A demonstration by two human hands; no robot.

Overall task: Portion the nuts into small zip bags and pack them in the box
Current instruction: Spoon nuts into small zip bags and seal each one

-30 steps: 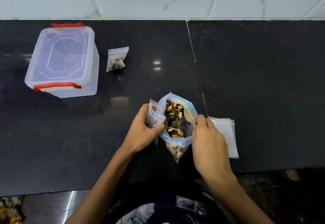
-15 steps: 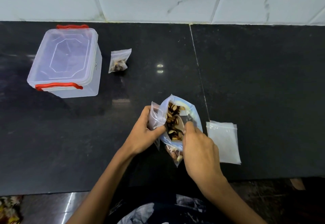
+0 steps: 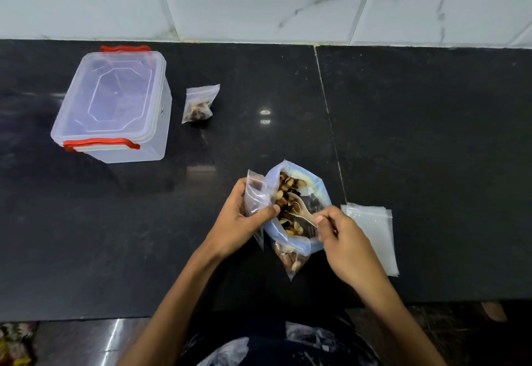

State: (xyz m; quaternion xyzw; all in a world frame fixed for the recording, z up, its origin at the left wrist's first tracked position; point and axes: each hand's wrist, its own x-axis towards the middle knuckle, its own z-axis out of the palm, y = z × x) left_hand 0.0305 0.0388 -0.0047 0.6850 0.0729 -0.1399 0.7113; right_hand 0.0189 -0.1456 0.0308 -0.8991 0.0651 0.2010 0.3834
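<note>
Right now my left hand (image 3: 244,221) grips a small empty zip bag (image 3: 254,196) together with the near edge of the big bag of nuts (image 3: 290,207), thumb pinched across both so the big bag's mouth stands open. My right hand (image 3: 342,239) pinches the handle of a pale spoon (image 3: 302,207) whose bowl lies inside the big bag, on top of the nuts. Both hands hover just above the dark tabletop (image 3: 417,135), close together with only the big bag between them.

Just beside my right hand, a flat stack of empty zip bags (image 3: 374,236) lies on the tabletop. Well off to the far left stands the clear plastic box (image 3: 115,106) with red clips, its lid on. Near its right side, but apart from it, sits one small filled zip bag (image 3: 200,105) holding a little heap of nuts. Behind everything runs a white marbled tile wall (image 3: 259,0).
</note>
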